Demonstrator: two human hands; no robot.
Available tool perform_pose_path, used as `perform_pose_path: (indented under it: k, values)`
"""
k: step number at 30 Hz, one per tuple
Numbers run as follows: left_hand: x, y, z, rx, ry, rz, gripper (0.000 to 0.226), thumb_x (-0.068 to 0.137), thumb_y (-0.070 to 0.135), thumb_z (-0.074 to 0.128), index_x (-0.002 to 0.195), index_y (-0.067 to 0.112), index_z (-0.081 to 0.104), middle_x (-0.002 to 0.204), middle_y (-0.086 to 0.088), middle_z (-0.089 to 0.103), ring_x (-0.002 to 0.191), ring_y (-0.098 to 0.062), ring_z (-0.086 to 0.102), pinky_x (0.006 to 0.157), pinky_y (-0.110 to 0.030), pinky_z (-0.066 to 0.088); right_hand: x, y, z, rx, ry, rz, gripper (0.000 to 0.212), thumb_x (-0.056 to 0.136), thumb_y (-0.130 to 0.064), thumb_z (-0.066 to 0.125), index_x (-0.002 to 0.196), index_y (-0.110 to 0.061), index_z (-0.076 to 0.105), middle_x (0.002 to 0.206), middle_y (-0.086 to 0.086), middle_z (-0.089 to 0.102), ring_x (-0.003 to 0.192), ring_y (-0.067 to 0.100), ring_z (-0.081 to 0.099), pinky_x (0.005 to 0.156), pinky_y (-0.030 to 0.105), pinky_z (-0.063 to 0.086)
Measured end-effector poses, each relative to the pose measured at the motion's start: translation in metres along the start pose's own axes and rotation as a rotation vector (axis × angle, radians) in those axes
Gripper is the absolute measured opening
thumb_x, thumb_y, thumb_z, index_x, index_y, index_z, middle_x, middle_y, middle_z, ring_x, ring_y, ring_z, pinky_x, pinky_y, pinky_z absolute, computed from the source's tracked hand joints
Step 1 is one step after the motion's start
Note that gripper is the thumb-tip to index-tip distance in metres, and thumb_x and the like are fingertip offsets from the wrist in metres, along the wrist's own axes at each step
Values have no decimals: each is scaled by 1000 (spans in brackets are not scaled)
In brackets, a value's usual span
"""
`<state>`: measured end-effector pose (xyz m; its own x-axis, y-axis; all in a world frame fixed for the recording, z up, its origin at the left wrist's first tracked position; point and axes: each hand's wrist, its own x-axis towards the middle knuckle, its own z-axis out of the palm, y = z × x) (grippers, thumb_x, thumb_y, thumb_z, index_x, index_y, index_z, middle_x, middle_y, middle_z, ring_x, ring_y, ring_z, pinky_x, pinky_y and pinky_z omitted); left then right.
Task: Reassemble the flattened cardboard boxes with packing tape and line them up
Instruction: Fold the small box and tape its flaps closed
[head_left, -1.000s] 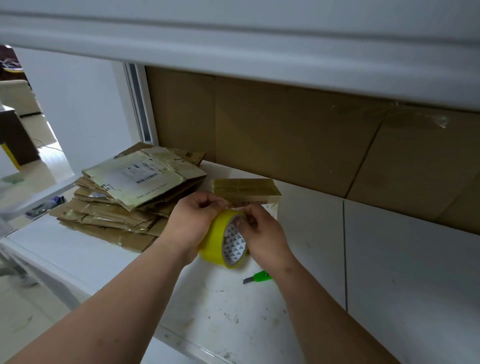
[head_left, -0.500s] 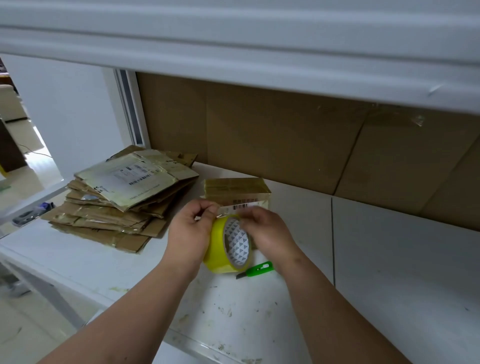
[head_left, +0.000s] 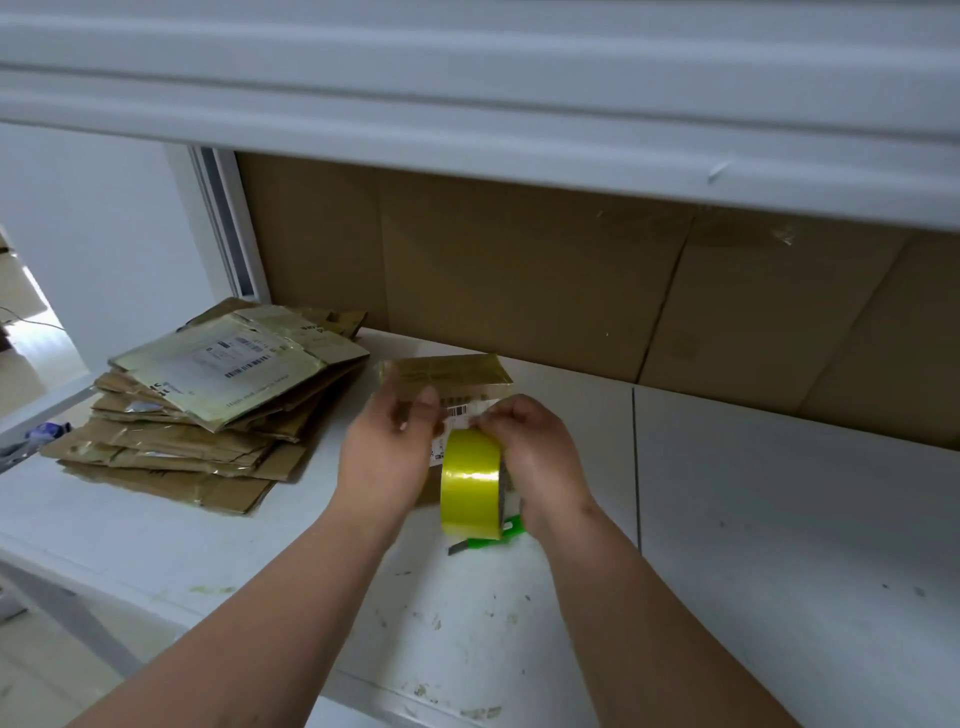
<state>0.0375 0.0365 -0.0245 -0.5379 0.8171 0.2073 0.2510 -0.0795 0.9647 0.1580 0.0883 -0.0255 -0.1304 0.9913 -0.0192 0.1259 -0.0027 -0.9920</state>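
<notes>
Head view, taken from above and behind the forearms. A roll of yellow tape (head_left: 471, 483) is held upright over a white table (head_left: 779, 545), with the right hand (head_left: 535, 457) curled around its far side and its fingertips pinched at the top of the roll. The left hand (head_left: 387, 447) is raised just beside the roll, thumb and fingers drawn together as if pinching the free end of the tape; the strip itself is too clear to be made out, so the hold is judged, not seen. Directly behind both hands stands a small assembled box (head_left: 447, 376) bearing a barcode label.

The step in hand is judged to be the pulling of a length of tape for this box. For the next move, the strip would need to be kept taut and straight, laid over the seam of the box, pressed down, and then cut; a green cutter (head_left: 485, 540) lies on the table just below the roll, partly hidden by it.

A stack of flattened boxes (head_left: 208, 410) rests to the left, well apart from the hands, so most of the task is judged to be still ahead. The table surface is scuffed and marked. Brown cardboard sheets (head_left: 519, 270) line the wall behind, under a white overhanging ledge (head_left: 467, 104).
</notes>
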Motion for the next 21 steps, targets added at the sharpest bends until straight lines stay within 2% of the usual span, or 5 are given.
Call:
perform_pose_path:
  k: [5,9,12,15,21]
  values:
    - [25,-9,-15,471,-16,153,43,94,27,50,138,26,55,123,-2,59,115,-25,53,90,-36,45,22,-6,-46,-223,55,-64,19,89,-15,63,72,-19,57,76,-1,59,77,17,55,70,30,40]
    - [47,-10,-9,777,-157,147,57,97,30,50,152,28,35,158,-6,29,146,-31,20,117,-42,23,37,-7,-62,-330,-2,-29,19,90,-15,62,73,-19,55,78,0,56,78,16,52,66,29,37]
    - [56,-10,-5,541,-264,-85,43,104,27,40,147,31,41,148,-3,44,143,-28,33,107,-41,38,46,-4,-63,-449,-88,-57,21,94,-18,59,74,-20,52,84,3,58,82,18,53,66,28,36]
    - [58,-19,-5,214,-177,-295,32,105,33,40,133,29,56,104,0,70,101,-20,65,78,-32,51,59,-5,-58,-583,-205,-74,9,95,-14,55,86,-14,58,98,7,63,95,24,58,72,29,41]
    - [54,-26,-4,228,-122,-208,32,104,29,44,134,41,46,109,7,65,96,-13,61,85,-36,48,74,0,-39,-728,-303,-92,8,94,-11,53,89,-16,56,93,4,57,93,21,54,71,29,40]
